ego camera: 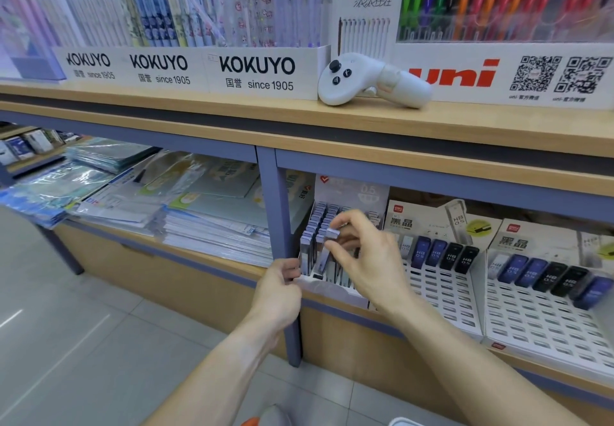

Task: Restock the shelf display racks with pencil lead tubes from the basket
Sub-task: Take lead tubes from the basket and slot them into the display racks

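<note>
Slotting is judged under way: a pencil lead tube [332,233] is pinched by the right hand [365,259] above the white display rack [332,288]; the rack's front corner is gripped by the left hand [282,279]; lowering into a free slot is called for next.

Lower shelf [332,302] bearing white lead-tube racks [442,296], stacked plastic-wrapped folders [206,223] to the left

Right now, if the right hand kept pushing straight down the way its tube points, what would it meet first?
The right hand pinches a lead tube angled down into the leftmost display rack. It would probably meet that rack's base first, between the tubes already standing there; depth is unclear.
</note>
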Available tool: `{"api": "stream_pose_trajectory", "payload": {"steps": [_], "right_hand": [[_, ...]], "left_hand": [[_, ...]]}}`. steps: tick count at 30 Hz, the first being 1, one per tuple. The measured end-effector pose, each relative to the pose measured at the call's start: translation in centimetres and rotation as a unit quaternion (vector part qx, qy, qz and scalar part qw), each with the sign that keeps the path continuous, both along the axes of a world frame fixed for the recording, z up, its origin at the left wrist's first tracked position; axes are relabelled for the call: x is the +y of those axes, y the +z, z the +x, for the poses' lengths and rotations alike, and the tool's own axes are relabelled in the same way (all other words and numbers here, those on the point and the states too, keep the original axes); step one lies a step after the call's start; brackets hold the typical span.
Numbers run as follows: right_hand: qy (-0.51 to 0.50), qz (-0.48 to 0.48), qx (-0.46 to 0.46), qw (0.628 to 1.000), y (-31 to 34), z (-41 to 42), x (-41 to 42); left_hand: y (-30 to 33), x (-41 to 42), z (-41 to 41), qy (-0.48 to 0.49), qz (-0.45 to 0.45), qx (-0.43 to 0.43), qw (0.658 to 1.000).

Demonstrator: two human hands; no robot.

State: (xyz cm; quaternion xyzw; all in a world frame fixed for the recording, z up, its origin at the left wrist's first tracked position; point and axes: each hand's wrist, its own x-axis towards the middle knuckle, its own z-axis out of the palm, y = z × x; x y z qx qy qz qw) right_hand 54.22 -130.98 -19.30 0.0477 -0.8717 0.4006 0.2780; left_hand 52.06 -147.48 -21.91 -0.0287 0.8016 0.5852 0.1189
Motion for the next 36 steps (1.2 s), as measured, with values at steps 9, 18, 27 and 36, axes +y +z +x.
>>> {"api": "stream_pose_trajectory", "payload": {"steps": [9, 18, 27, 36], "right_hand": [[0.034, 0.13, 0.03, 0.99, -2.5, -0.6, -1.1], [0.024, 0.155, 0.007, 0.988, -2.7, -1.1, -0.7], [-0.076, 0.262, 0.012, 0.962, -3.0, -2.6, -0.4], [-0.04, 0.048, -0.02, 0.998, -3.4, 6.1, 2.5]], "left_hand": [[-0.6, 0.1, -0.1, -0.056, -0.037, 0.007, 0.998], [-0.6, 0.1, -0.1, -0.086, -0.034, 0.02, 0.996], [-0.3, 0.2, -0.4, -0.071, -0.011, 0.032, 0.997], [0.3, 1.4, 1.5, -0.183, -0.112, 0.213, 0.953]]}}
